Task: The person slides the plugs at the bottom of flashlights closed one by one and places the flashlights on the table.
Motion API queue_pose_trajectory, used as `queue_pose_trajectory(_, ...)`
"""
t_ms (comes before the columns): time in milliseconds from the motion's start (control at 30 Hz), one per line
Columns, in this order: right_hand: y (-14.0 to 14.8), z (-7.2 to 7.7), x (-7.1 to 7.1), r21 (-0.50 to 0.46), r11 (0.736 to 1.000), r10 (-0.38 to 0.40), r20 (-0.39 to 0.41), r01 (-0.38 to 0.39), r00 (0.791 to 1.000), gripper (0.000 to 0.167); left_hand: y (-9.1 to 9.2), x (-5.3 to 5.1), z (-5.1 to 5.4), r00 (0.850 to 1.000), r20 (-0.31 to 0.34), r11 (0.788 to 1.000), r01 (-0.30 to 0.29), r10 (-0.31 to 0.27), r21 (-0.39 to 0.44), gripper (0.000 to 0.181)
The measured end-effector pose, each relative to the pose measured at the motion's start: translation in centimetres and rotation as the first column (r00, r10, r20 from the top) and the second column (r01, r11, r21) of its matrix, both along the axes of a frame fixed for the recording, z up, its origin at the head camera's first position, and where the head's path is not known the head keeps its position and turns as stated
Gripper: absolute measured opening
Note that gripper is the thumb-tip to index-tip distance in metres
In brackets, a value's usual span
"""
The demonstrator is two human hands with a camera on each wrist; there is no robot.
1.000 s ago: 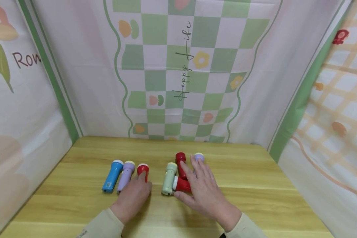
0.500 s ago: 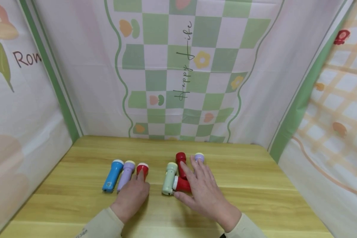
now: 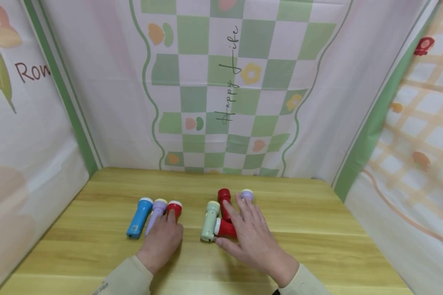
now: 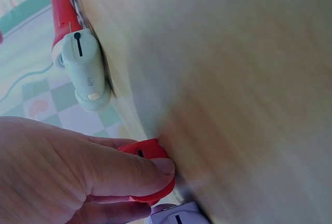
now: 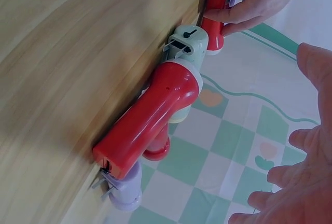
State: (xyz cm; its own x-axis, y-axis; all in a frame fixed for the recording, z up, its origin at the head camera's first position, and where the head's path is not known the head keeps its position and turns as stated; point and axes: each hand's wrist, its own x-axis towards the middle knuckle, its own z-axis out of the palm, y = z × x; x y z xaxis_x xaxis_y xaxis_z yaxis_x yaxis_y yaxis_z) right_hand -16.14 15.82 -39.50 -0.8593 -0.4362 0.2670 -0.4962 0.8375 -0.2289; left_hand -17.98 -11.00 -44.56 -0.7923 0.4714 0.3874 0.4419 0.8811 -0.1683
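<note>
Red flashlight (image 3: 175, 205), pinched between thumb and fingers of the left grip (image 3: 162, 241), had slid left within 1 second to just beside a purple flashlight (image 3: 157, 212). The right grip (image 3: 254, 239), fingers spread, had stayed near 4 flashlights (image 3: 226, 228). Bench (image 3: 193, 217) separated both groups; more ran toward the right edge (image 3: 369, 242).

I had a wood-grained table (image 3: 336, 241) before me. To my left lay a blue flashlight (image 3: 139, 219), a lilac flashlight (image 3: 156, 214) and a red flashlight (image 3: 176, 206) in a row; right of these, a green flashlight (image 3: 210, 222), a crosswise red flashlight (image 3: 227, 228), an all-red flashlight (image 3: 224, 200) and a second lilac flashlight (image 3: 247, 194).
</note>
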Motion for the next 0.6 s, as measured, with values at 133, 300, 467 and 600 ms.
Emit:
queue_pose_trajectory(133, 0.04, -0.02, 0.01, 0.001, 1.0, 0.0, -0.005, 0.0, 1.0, 0.091, -0.02, -0.08, -0.08, 1.0, 0.02, 1.0, -0.012, 0.012, -0.002, 0.018)
queue_pose_trajectory(300, 0.04, 0.01, 0.03, -0.001, 1.0, 0.0, -0.003, 0.0, 1.0, 0.092, -0.11, -0.11, -0.26, 1.0, -0.003, 1.0, -0.012, 0.012, 0.008, 0.019)
queue_pose_trajectory(467, 0.06, 0.0, 0.07, 0.004, 1.0, -0.006, -0.003, 0.006, 1.0, 0.092, -0.25, -0.28, -0.57, 0.999, -0.041, 1.0, -0.006, 0.006, 0.005, 0.02)
queue_pose_trajectory(600, 0.11, -0.05, 0.1, -0.001, 1.0, -0.007, -0.009, 0.007, 1.0, 0.092, -0.29, -0.31, -0.62, 0.999, -0.036, 1.0, -0.008, 0.009, 0.011, 0.02)
